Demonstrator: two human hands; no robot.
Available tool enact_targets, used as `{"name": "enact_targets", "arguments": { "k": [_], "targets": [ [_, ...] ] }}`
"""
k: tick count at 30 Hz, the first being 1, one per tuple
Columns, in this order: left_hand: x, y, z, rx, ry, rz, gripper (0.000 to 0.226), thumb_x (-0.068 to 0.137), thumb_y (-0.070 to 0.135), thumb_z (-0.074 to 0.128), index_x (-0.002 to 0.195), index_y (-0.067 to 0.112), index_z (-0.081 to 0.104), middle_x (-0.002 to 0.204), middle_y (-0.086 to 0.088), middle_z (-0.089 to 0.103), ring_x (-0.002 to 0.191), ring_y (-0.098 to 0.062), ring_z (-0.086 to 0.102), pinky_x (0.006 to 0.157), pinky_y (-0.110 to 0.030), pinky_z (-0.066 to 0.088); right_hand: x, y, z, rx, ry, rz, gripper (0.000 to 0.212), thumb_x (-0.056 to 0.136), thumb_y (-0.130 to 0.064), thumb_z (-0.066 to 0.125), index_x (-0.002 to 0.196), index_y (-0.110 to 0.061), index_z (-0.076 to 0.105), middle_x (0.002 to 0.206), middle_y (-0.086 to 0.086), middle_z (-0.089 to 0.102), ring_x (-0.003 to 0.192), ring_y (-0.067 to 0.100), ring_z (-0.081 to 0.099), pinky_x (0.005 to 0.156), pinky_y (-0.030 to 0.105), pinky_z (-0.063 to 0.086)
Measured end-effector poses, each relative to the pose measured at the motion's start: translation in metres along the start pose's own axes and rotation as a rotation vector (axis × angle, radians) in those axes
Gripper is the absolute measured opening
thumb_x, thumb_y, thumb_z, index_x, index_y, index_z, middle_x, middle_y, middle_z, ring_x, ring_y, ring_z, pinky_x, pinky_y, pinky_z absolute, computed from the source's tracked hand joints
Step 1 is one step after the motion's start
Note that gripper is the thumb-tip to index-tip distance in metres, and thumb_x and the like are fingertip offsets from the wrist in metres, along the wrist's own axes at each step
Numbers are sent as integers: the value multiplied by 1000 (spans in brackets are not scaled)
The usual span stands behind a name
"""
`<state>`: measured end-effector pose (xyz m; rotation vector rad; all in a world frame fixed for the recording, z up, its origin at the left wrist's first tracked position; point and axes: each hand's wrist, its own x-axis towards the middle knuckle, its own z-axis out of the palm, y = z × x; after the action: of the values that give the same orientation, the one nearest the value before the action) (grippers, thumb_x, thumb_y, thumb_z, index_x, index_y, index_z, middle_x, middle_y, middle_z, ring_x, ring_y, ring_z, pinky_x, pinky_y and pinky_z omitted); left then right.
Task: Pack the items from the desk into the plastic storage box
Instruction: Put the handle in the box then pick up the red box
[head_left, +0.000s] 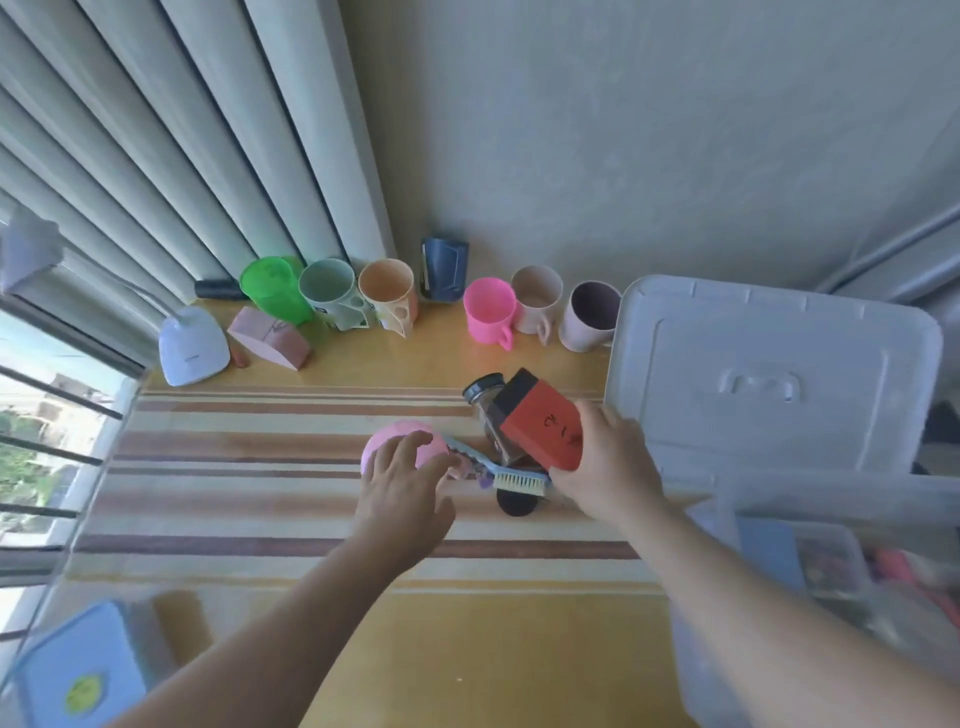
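My right hand (610, 462) grips a red box (540, 423) with a black end, lifted and tilted over the desk. Beside it lies a glass jar (485, 397) with a black lid. My left hand (402, 488) hovers with fingers spread over a pink round object (397, 436), touching or just above it. A blue scrub brush (511, 475) lies between my hands, with a dark disc (517, 506) below it. The clear plastic storage box (727, 649) stands at the right, several items inside, its grey lid (769, 374) propped up behind.
Along the back wall stand a green cup (272, 288), a grey cup (330, 291), an orange cup (389, 293), a blue holder (444, 267), a pink mug (488, 314) and two pale mugs (537, 299). A white lamp (192, 345) and pink box (270, 338) sit left. A blue-lidded container (78, 670) is near left.
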<state>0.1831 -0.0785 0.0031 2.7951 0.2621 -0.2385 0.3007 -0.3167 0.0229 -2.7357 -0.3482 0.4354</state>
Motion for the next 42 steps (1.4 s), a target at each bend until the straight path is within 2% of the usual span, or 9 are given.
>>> {"name": "enact_targets", "arguments": {
  "k": [5,9,13,19,24,32,37,39,42],
  "targets": [
    [67,44,-3,25,-21,105,58,82,43,68,136,39,50,150,-5,38,140,-32,35,117,-44,29,-35,35,-7,-52,17,129,56,73,-46,78,118,-30,49,103,-5,52,95,26,51,66,43,55],
    [109,69,17,129,-178,68,99,68,76,71,148,42,24,162,-14,10,148,-40,17,121,-55,26,-59,29,-1,-27,31,201,51,72,-46,75,111,-30,46,97,-7,48,90,24,50,59,36,47],
    [128,66,40,143,-305,48,118,63,73,81,154,45,12,166,-11,-19,154,-45,-7,122,-61,20,-78,16,0,-40,45,177,55,71,-55,72,114,-31,48,94,-9,48,82,21,54,63,36,49],
    [107,72,27,-15,-56,15,67,71,45,71,132,39,45,147,-13,19,132,-41,27,110,-58,38,-107,2,-39,-4,116,55,56,76,-63,72,117,-33,48,96,-12,48,82,16,54,67,33,48],
    [60,104,-22,-131,204,125,83,57,72,76,130,40,52,154,-14,20,135,-45,25,109,-63,35,-144,21,-92,83,243,41,57,73,-60,76,118,-36,50,96,-15,47,86,14,54,70,36,50],
    [-29,214,-72,-245,383,512,89,55,68,84,132,25,66,151,-25,33,136,-46,35,115,-47,27,-211,157,-166,155,427,238,55,69,-64,71,114,-34,59,99,-10,57,95,20,59,79,43,53],
    [-67,293,-50,-235,263,637,87,57,67,83,134,31,65,152,-20,32,130,-43,38,110,-50,35,-241,252,-170,-5,54,253,58,62,-68,67,113,-42,55,104,-18,56,97,22,55,83,44,54],
    [-76,317,-39,-233,257,664,82,60,62,81,133,29,66,151,-22,33,132,-43,37,108,-53,38,-248,274,-155,-46,-193,184,60,61,-58,68,117,-48,49,116,-19,53,107,20,49,90,43,53],
    [-87,344,-24,-206,230,654,78,61,59,79,131,29,66,153,-22,32,137,-45,34,106,-54,40,-243,286,-125,-75,-472,-5,54,67,-36,72,114,-49,48,107,-20,48,106,17,52,90,43,53]
  ]
}}
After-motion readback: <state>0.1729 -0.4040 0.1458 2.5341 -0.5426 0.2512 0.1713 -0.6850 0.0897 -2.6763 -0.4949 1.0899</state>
